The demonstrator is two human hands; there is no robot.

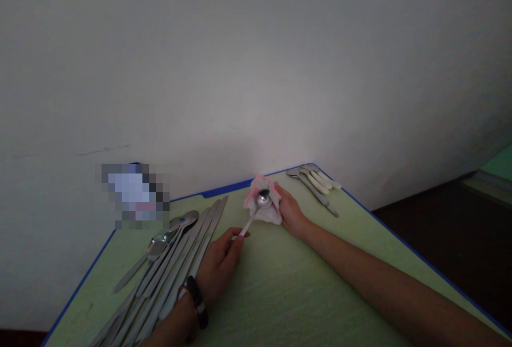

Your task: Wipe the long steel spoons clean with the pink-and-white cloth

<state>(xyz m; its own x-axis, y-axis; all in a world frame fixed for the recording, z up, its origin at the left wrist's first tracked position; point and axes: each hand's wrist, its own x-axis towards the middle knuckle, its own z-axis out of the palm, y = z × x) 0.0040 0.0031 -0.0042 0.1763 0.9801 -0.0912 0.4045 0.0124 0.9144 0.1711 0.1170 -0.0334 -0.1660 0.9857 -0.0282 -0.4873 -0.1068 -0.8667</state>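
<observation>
My left hand (226, 253) grips the handle of a shiny metal spoon (263, 198), its fingers closed near the handle's end. The spoon's bowl points away from me and lies against a pink and white cloth (272, 214). My right hand (293, 211) is closed around the cloth from the right side, behind and beside the bowl; most of its fingers are hidden by the cloth. Left of my left hand lie several table knives (200, 235) side by side, along with several metal spoons (188, 219).
On the green table (288, 283) with a blue edge, a few pieces of cutlery with pale handles (320, 182) and a metal spoon (320, 196) lie at the far right. A blurred-out, phone-like object (134, 195) is at the far left. A white wall (240, 96) stands behind the table.
</observation>
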